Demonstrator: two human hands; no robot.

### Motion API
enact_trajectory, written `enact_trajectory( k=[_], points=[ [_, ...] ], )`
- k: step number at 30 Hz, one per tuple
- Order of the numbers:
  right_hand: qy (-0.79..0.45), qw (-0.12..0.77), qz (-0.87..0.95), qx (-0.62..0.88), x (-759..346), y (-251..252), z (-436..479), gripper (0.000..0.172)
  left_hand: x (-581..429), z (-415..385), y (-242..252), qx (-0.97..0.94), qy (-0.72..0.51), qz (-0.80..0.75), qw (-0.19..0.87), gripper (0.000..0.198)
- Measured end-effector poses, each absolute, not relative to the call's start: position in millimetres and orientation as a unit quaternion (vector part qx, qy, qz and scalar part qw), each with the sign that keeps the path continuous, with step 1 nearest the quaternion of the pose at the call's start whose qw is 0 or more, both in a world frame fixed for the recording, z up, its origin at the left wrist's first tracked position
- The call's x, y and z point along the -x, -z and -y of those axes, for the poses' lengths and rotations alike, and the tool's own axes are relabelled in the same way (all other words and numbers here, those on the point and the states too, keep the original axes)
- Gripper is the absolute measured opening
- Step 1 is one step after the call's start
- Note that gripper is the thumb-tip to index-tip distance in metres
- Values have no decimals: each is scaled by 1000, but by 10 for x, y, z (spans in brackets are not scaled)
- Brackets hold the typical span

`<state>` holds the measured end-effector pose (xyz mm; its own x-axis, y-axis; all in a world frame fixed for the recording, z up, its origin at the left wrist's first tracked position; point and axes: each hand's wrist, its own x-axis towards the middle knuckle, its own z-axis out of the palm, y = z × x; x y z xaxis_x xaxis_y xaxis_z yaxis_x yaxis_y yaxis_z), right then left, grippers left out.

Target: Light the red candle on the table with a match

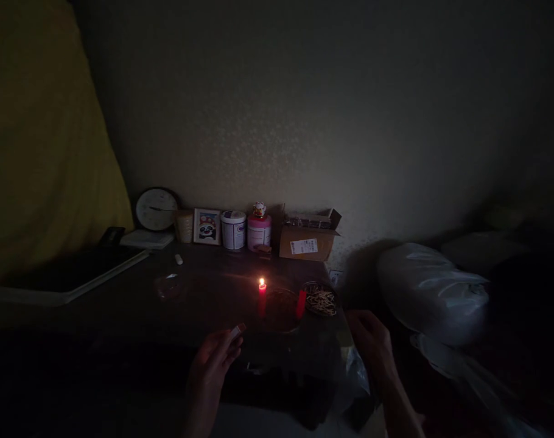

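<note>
My left hand [215, 356] is closed around a small matchbox [237, 331] in front of the table's near edge. At the table's right corner, my right hand [371, 337] hangs with its fingers curled down; whatever they may hold is hidden in the dark. A lit red candle [262, 298] stands upright ahead of my left hand, its flame small and bright. To its right is another red candle [301, 303], tilted slightly, with no flame. Beside that one, a round dish [321, 300] holds many matchsticks. Neither hand touches the candles.
Along the wall stand a round clock [156, 208], a framed panda picture [207, 227], a white tin [234, 231], a pink tin [259, 234] and an open cardboard box [307, 243]. A dark flat panel [76, 274] lies left. White plastic bags [430, 292] bulge at right.
</note>
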<state>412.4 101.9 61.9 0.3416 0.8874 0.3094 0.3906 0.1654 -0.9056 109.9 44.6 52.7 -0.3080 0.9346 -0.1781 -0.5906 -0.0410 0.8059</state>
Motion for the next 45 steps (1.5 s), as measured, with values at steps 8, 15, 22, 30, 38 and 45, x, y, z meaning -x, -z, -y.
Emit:
enact_trajectory(
  k=[8, 15, 22, 30, 38, 45],
  points=[
    [-184, 561, 523, 614, -4176, -465, -1534, 31, -1092, -471, -500, -204, -684, -421, 560, 41],
    [-141, 541, 515, 650, -4142, -513, -2091, 23, -1073, -528, -447, -196, -672, -434, 568, 36],
    [-129, 554, 503, 651, -4164, -524, -1922, 39, -1050, -617, -325, -171, -668, -446, 570, 32],
    [-247, 523, 608, 544, -3436, -615, -634, 34, -1143, -442, -489, -223, -664, -433, 568, 31],
    [-344, 469, 674, 456, -2837, -269, -354, 41, -1183, -462, -327, -291, -615, -449, 579, 30],
    [-336, 442, 643, 528, -3013, -65, -455, 47, -1299, -534, -184, -308, -571, -497, 577, 33]
  ],
)
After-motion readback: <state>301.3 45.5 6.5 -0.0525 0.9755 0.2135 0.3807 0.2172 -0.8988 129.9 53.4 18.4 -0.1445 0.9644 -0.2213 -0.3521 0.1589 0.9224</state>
